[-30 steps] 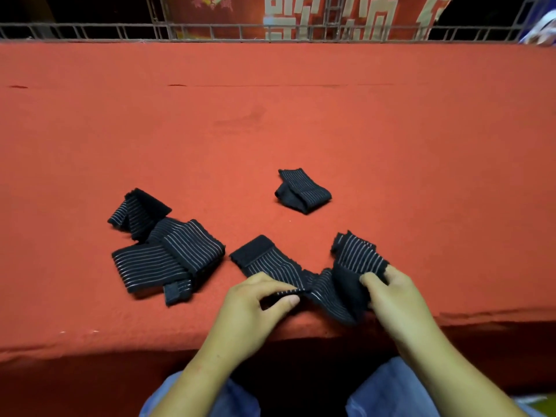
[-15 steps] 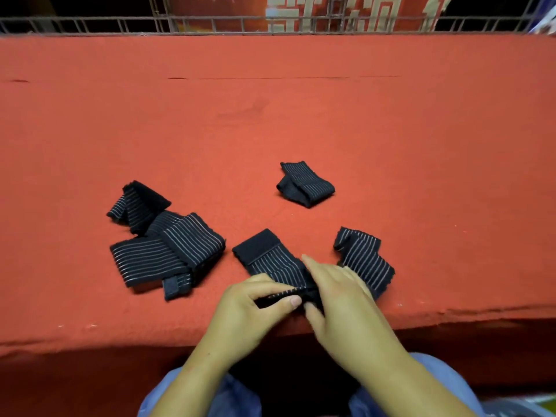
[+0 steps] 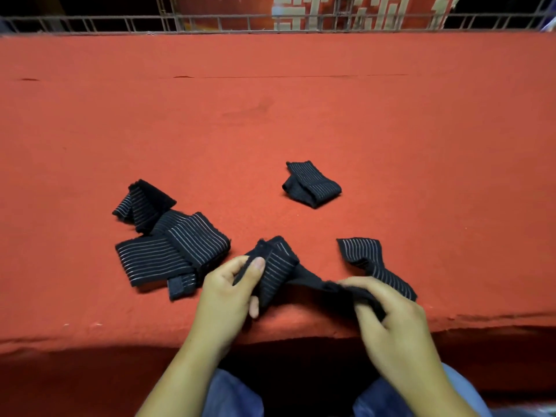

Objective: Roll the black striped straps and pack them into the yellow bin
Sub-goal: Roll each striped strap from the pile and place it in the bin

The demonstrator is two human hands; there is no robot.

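Currently my left hand (image 3: 228,296) grip pinches strap (image 3: 279,266) folded end, my right hand (image 3: 391,320) grip clamps middle; strap spans left-right along table (image 3: 270,115) near edge. Yellow bin unseen.

Large pale characters (image 3: 340,16) stand on a red banner (image 3: 240,10) behind the metal railing (image 3: 90,24) beyond the surface's far edge; cropped at the top and crossed by bars, they cannot be read; no other text shows.

Middle of strap (image 3: 278,270) behind blurred right hand (image 3: 391,317) — banner (image 3: 331,10) cropped above
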